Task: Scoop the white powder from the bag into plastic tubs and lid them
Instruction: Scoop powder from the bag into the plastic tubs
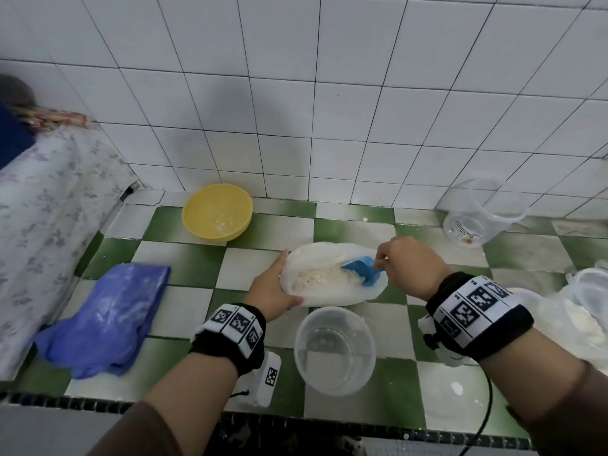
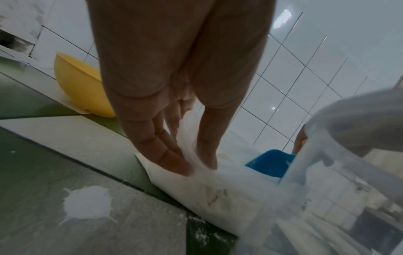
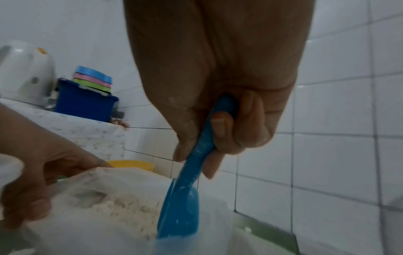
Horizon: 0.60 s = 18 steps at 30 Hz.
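Bag [image 1: 329,291] unlabelled, scoop [image 1: 360,269] lettering unreadable

No words, brand names or numbers can be read anywhere. Both wristbands [image 1: 235,324] carry black-and-white square code markers, not letters. A clear tub [image 1: 473,218] by the wall bears a label, perhaps printed, too blurred to read.

The wall tiles [image 1: 362,93] are glossy white ceramic; the checked worktop [image 1: 184,264] looks matt and powder-dusted. The tub [image 1: 335,350] is clear smooth plastic, the bag [image 1: 329,255] thin translucent film, the scoop [image 1: 362,269] blue plastic.
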Motion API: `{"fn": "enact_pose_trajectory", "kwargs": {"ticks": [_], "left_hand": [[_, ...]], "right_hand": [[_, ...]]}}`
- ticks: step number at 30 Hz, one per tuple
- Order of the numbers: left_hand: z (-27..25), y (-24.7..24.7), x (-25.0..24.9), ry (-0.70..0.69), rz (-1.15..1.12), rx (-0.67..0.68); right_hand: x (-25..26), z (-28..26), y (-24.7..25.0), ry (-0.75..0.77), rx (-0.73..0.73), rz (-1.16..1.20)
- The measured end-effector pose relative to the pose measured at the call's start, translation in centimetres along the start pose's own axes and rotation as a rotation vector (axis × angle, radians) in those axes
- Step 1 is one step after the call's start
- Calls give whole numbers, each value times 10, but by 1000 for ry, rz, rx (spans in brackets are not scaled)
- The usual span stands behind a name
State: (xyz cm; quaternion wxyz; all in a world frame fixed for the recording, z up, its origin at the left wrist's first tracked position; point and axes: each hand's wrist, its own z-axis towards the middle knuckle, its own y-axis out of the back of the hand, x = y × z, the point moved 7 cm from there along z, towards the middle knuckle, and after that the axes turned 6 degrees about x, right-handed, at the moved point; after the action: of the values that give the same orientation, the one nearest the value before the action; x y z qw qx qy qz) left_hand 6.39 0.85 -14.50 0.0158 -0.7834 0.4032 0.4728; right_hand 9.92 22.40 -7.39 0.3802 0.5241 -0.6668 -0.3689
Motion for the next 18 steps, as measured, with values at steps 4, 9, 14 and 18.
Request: {"fn": "enact_pose_trajectory", "kwargs": {"ticks": [4,9,14,18], "left_hand": [[-3,-2,-4,-17,29,0],[-6,-7,-11,-67,39,24],[-5,-7,-12,-73,52,15],[-4,-8,-10,-63,55,14]], "right_hand": [[-15,13,-17,-52,5,311],[-19,24,-41,-104,70,567],[-18,27,-56,-132,97,688],[-14,29,-60,-124,127,641]]}}
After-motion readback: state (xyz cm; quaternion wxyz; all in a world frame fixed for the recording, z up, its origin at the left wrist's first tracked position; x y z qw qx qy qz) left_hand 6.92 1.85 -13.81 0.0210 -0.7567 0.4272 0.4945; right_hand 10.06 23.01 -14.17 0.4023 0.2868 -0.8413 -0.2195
